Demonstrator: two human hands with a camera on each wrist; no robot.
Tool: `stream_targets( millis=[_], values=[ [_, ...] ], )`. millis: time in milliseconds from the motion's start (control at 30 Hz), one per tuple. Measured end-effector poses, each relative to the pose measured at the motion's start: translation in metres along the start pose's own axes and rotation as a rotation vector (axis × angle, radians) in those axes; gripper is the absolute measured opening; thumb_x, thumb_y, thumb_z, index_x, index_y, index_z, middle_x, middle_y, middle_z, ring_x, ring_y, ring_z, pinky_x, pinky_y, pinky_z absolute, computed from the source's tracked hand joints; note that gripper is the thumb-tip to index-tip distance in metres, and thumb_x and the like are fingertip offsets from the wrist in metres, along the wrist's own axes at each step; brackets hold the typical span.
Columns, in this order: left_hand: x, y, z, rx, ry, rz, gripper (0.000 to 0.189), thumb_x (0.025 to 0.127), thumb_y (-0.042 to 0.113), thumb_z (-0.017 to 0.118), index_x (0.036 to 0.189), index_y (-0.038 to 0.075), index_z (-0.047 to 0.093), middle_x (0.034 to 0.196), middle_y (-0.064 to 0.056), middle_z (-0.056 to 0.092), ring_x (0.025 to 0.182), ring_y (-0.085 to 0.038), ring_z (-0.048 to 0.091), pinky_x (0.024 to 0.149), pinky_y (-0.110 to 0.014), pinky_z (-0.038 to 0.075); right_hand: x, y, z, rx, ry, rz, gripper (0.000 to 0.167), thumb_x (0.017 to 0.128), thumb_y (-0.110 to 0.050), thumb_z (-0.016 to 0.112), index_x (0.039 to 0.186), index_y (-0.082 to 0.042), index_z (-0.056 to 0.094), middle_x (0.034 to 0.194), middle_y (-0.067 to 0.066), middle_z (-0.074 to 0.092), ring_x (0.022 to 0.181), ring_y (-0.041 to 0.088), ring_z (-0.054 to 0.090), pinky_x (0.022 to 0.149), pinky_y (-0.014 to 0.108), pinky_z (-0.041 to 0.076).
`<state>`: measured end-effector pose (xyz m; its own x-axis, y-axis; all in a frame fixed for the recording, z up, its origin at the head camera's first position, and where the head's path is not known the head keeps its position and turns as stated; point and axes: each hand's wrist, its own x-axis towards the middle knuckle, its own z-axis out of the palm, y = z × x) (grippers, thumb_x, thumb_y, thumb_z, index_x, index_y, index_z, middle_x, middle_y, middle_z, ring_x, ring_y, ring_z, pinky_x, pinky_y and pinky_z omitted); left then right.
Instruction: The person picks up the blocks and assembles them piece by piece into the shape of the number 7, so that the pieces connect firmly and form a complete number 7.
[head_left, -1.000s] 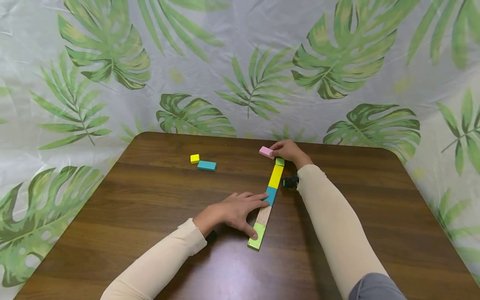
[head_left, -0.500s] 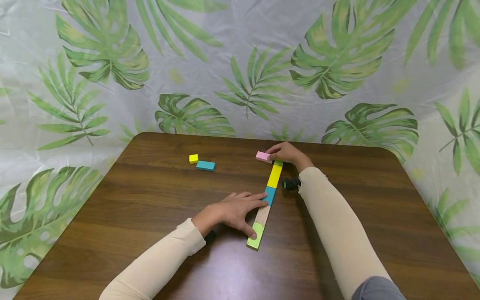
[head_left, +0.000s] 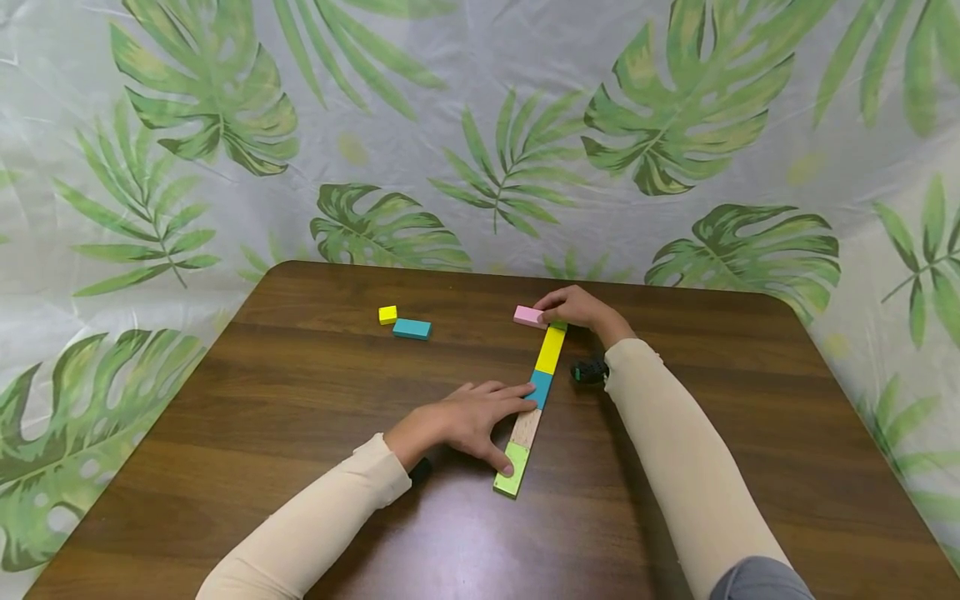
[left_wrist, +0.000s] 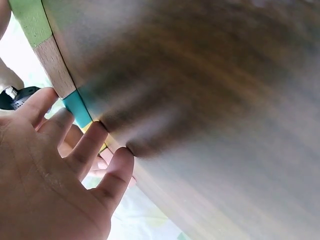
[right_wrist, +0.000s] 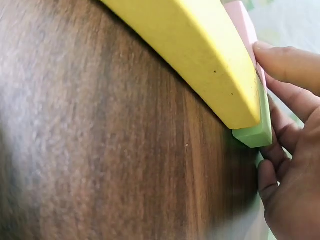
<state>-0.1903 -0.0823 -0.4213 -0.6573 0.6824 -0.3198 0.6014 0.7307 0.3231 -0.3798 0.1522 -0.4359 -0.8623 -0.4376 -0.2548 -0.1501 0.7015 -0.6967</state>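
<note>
A straight row of flat wooden blocks runs away from me: a lime block point(head_left: 514, 463), a plain wood block point(head_left: 526, 427), a blue block point(head_left: 542, 392), a long yellow block point(head_left: 551, 350) and a small green block point(right_wrist: 256, 137) at the far end. My left hand point(head_left: 477, 419) lies spread along the row's left side, thumb on the lime block and fingertips on the blue one. A pink block point(head_left: 527, 315) lies crosswise at the far end, pointing left. My right hand point(head_left: 579, 307) pinches its right end, close against the green block, which the fingers partly cover in the head view.
A small yellow block point(head_left: 387, 315) and a loose blue block point(head_left: 412, 329) lie at the back left of the brown table point(head_left: 300, 383). A leaf-print cloth point(head_left: 495, 100) hangs behind the table's far edge. A dark wrist camera point(head_left: 589, 372) hangs beneath the right wrist.
My right hand has brought the pink block slightly nearer and turned it more crosswise against the row's far end. The left hand has stayed on the row.
</note>
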Motion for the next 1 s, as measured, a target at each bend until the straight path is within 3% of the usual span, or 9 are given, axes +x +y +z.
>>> stream_targets(
  millis=[667, 1000],
  values=[
    [0.001, -0.0002, 0.0007, 0.0, 0.0, 0.001, 0.095, 0.078, 0.06, 0.075, 0.157, 0.034, 0.028, 0.168, 0.016, 0.01, 0.153, -0.02, 0.021, 0.12, -0.054, 0.024, -0.0032, 0.0017, 0.0006, 0.026, -0.02, -0.013, 0.04, 0.096, -0.02, 0.059, 0.134, -0.005, 0.062, 0.15, 0.021, 0.043, 0.131, 0.038, 0.045, 0.111, 0.052, 0.039],
    [0.0008, 0.0004, 0.0008, -0.011, -0.001, 0.0, 0.095, 0.078, 0.059, 0.076, 0.157, 0.033, 0.029, 0.168, 0.016, 0.01, 0.153, -0.02, 0.021, 0.12, -0.055, 0.024, -0.0062, 0.0057, 0.0001, 0.062, 0.0, -0.011, 0.044, 0.103, -0.028, 0.048, 0.141, -0.008, 0.055, 0.152, 0.02, 0.044, 0.141, 0.039, 0.038, 0.117, 0.055, 0.031]
  ],
)
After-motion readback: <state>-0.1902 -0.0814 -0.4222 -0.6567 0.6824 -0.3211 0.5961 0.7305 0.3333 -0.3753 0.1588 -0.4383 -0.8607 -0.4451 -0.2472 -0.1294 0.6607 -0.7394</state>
